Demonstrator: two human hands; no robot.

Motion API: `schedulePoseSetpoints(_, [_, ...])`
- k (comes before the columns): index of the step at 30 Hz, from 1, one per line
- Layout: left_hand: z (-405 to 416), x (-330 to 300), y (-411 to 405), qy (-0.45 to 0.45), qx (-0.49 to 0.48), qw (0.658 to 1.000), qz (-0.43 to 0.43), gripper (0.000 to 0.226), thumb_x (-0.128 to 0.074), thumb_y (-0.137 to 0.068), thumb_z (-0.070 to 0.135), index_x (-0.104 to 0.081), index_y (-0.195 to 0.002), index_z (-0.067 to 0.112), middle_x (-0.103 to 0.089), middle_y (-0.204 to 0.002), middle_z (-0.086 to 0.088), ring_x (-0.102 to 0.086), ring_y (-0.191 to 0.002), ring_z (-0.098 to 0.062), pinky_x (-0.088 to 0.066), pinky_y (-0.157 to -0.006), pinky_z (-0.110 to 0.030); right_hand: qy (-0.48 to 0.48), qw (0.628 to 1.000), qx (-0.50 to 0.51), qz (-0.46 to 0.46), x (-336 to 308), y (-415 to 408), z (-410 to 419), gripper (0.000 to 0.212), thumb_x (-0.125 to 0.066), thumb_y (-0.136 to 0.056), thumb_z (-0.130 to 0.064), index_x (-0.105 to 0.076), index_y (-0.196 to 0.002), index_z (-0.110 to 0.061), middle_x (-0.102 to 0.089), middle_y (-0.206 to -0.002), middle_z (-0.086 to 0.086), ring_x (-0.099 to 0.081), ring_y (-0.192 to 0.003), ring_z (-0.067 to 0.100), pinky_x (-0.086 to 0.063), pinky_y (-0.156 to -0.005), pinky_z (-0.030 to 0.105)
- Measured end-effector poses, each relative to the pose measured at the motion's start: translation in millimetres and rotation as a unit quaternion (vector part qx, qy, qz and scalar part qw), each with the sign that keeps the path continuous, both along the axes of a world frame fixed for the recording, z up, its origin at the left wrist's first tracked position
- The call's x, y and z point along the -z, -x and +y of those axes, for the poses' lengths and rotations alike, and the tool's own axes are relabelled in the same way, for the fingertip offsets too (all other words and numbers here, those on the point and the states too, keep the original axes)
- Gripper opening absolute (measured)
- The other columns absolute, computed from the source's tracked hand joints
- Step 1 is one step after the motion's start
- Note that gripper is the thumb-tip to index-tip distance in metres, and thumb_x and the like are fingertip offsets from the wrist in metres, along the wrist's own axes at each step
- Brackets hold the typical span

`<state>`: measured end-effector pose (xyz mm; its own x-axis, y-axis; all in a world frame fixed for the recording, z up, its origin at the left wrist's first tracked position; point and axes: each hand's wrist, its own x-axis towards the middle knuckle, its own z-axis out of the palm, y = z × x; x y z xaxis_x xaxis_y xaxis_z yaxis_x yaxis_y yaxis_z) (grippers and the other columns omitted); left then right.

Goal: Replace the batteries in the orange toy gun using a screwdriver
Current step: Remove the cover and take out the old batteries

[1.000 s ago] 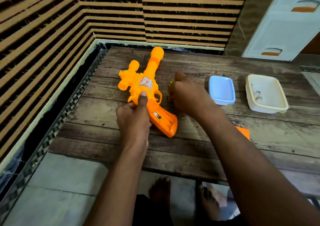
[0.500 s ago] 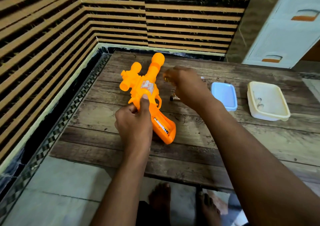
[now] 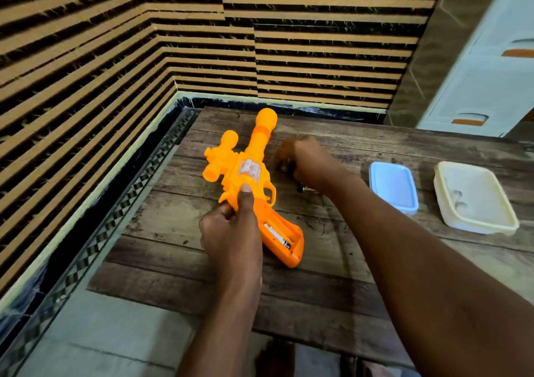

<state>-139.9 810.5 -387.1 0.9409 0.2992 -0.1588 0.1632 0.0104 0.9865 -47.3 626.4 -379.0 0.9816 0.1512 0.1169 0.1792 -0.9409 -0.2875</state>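
Nearest the viewer, the left hand [image 3: 231, 232] wraps the orange toy gun [image 3: 251, 186] just behind the trigger, its thumb laid flat along the body and its fingers curled under; this grip pins the toy to the wooden counter [image 3: 332, 295], where it lies at about 11 o'clock from the viewer, muzzle pointing off toward 12 and handle toward 5; the battery bay in the handle stands uncovered, and one battery [image 3: 278, 234] lies seated in it, with what looks like a free slot beside it, though the bay is too small to be sure; judged from that, the job sits in the battery-swapping step, cover off and cells going in or out; further out, at 1 o'clock from the gun's trigger, the right hand [image 3: 306, 161] curls knuckles-up over something small and brassy on the counter, probably another battery, pinching it; just below its wrist a second small dark cell [image 3: 302, 188] lies loose; at 3 o'clock sit a blue lid [image 3: 393, 186] and, beyond it, a cream tub [image 3: 474, 197], well apart from the toy; the next move likely calls for carrying the picked cell to the open bay, matching its polarity, and pressing it home; no screwdriver is visible.
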Motion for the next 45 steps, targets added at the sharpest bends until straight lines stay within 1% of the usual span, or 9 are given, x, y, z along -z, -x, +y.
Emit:
schedulePoseSetpoints(4, [1,-7,2,0.016,-0.009,1.0,0.006,0.032,-0.071,-0.09,0.04,-0.074,-0.062,0.025,-0.066,-0.054,0.006,-0.067,-0.068,-0.025,-0.06,-0.073,-0.047,-0.069,0.994,0.042,-0.079,-16,31,10,0.036,-0.064,-0.086,0.012,-0.078,-0.114,-0.006,-0.076,-0.115,0.014,-0.071,-0.106,0.03,-0.059,-0.086,0.042])
schedulePoseSetpoints(7, [0,-13,2,0.046,0.001,0.999,-0.001,0.014,-0.071,-0.081,0.035,-0.077,-0.069,0.032,-0.069,-0.059,0.008,-0.068,-0.075,-0.027,-0.06,-0.078,-0.052,-0.192,0.955,0.098,-0.203,-21,83,33,0.026,-0.063,-0.085,0.001,-0.084,-0.096,-0.011,-0.082,-0.092,0.005,-0.074,-0.08,0.016,-0.053,-0.072,0.018])
schedulePoseSetpoints(12, [-4,-21,14,0.009,0.045,0.991,-0.124,0.015,-0.079,-0.085,0.033,-0.077,-0.069,0.033,-0.07,-0.062,0.013,-0.06,-0.063,-0.008,-0.052,-0.07,-0.037,-0.36,0.896,0.241,-0.094,-5,147,62,0.018,-0.073,-0.093,-0.009,-0.085,-0.102,-0.019,-0.083,-0.096,-0.008,-0.073,-0.088,-0.001,-0.053,-0.08,0.012])
schedulePoseSetpoints(16, [-16,-26,20,-0.021,0.087,0.983,-0.157,0.027,-0.089,-0.078,0.039,-0.081,-0.103,0.032,-0.08,-0.087,0.012,-0.075,-0.081,-0.006,-0.062,-0.077,-0.037,-0.65,0.724,0.231,-0.006,5,158,81,0.019,-0.065,-0.101,-0.007,-0.084,-0.105,-0.009,-0.083,-0.103,0.008,-0.078,-0.106,0.026,-0.061,-0.098,0.046])
schedulePoseSetpoints(20, [-29,-26,21,-0.1,0.103,0.972,-0.187,0.06,-0.093,-0.067,0.046,-0.078,-0.12,0.025,-0.076,-0.094,0.008,-0.073,-0.083,-0.008,-0.062,-0.073,-0.038,-0.838,0.489,0.233,0.069,-4,166,89,0.03,-0.049,-0.106,0.0,-0.078,-0.11,0.001,-0.079,-0.109,0.022,-0.078,-0.093,0.026,-0.065,-0.073,0.032])
schedulePoseSetpoints(26, [-44,-29,26,-0.219,0.119,0.945,-0.212,0.058,-0.096,-0.062,0.044,-0.079,-0.114,0.026,-0.072,-0.094,0.012,-0.069,-0.082,-0.009,-0.059,-0.074,-0.035,-0.889,0.366,0.251,0.112,1,162,80,0.036,-0.041,-0.107,-0.003,-0.067,-0.131,0.005,-0.072,-0.127,0.027,-0.064,-0.126,0.044,-0.052,-0.107,0.047])
schedulePoseSetpoints(29, [-46,-30,27,-0.219,0.121,0.944,-0.214,0.056,-0.096,-0.063,0.042,-0.079,-0.114,0.025,-0.071,-0.094,0.012,-0.068,-0.083,-0.009,-0.06,-0.076,-0.037,-0.894,0.354,0.248,0.117,-1,164,78,0.037,-0.04,-0.103,0.001,-0.069,-0.126,0.006,-0.073,-0.124,0.028,-0.067,-0.12,0.044,-0.052,-0.106,0.046])
schedulePoseSetpoints(35, [-44,-28,23,-0.119,0.108,0.972,-0.174,0.053,-0.093,-0.068,0.044,-0.079,-0.116,0.025,-0.077,-0.096,0.011,-0.074,-0.084,-0.01,-0.063,-0.074,-0.044,-0.874,0.425,0.218,0.088,-5,171,76,0.05,-0.041,-0.088,0.028,-0.069,-0.125,0.011,-0.075,-0.118,0.028,-0.073,-0.101,0.034,-0.062,-0.083,0.034])
schedulePoseSetpoints(45, [-45,-32,29,-0.239,0.148,0.938,-0.204,0.038,-0.092,-0.071,0.034,-0.082,-0.106,0.027,-0.08,-0.1,0.009,-0.072,-0.089,-0.008,-0.06,-0.081,-0.034,-0.87,0.425,0.238,0.074,-7,174,81,0.029,-0.048,-0.104,0.003,-0.076,-0.105,0.006,-0.078,-0.105,0.026,-0.077,-0.086,0.029,-0.064,-0.081,0.036])
